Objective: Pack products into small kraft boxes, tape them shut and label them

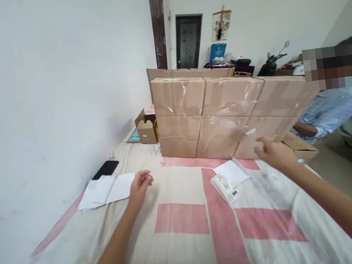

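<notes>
My right hand (275, 153) reaches toward the lower right of a stack of taped cardboard boxes (226, 121), its fingers apart. Just above those fingertips, a small white scrap (251, 131) shows against a box; whether it is stuck on or loose I cannot tell. Over the cloth hovers my left hand (141, 182), fingers loosely bent with nothing seen in them, beside some white paper sheets (106, 191). Between my hands lie a white tape dispenser (225, 189) and a white sheet of paper (236, 171).
A black phone (106, 169) lies by the wall, behind the sheets. A small open cardboard box (147, 132) stands left of the stack. Pink and white cloth (190, 250) covers the table. At the right, beyond the boxes, is a person in a light blue shirt (336, 108).
</notes>
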### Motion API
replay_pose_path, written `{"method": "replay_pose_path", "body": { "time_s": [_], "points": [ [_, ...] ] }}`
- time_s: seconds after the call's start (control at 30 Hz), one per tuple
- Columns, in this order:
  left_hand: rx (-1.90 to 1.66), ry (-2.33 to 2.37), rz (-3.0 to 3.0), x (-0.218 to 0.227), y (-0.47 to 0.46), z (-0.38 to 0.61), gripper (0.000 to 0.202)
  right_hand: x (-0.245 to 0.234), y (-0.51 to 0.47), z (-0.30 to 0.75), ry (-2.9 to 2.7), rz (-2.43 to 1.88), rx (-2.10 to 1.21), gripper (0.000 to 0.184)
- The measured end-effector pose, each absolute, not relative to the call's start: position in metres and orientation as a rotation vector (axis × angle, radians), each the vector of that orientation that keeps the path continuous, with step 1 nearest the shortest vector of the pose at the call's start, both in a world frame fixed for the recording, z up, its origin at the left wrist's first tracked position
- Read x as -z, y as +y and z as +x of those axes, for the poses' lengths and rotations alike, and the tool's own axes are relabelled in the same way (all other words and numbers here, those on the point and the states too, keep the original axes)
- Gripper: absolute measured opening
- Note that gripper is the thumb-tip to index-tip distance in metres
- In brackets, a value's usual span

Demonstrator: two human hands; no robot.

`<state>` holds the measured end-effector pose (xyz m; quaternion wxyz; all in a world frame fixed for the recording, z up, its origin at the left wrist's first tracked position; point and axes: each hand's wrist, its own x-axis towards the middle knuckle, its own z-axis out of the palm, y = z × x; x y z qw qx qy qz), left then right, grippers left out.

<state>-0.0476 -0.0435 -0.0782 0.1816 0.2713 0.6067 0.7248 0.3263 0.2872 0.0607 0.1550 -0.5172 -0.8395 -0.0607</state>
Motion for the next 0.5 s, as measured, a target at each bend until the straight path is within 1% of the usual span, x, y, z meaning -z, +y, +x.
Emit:
{"method": "replay_pose_path", "body": {
  "time_s": [0.1,0.2,0.27,0.33,0.4,0.47,0.5],
  "points": [
    [-2.115,1.775,0.515,0.071,-0.038,-0.130,0.040,-0.053,0.229,0.230,-2.683,-1.023,0.127,0.031],
    [-2.055,1.786,0.200,0.071,-0.014,-0.202,0.031,-0.044,0.178,0.119,-2.817,-0.544,-0.043,0.032],
    [-2.026,1.733,0.043,0.075,0.006,-0.241,0.033,-0.040,0.155,0.041,-2.827,-0.397,-0.125,0.043],
    [-2.047,1.679,-0.069,0.080,0.028,-0.274,0.037,-0.035,0.143,-0.037,-2.794,-0.340,-0.195,0.060],
    [-2.087,1.628,-0.119,0.084,0.050,-0.301,0.038,-0.029,0.143,-0.111,-2.754,-0.379,-0.258,0.075],
    [-2.128,1.585,-0.117,0.087,0.071,-0.322,0.039,-0.021,0.152,-0.175,-2.716,-0.477,-0.361,0.084],
    [-2.147,1.570,-0.102,0.088,0.081,-0.331,0.039,-0.017,0.160,-0.201,-2.700,-0.572,-0.473,0.086]
  ]
}}
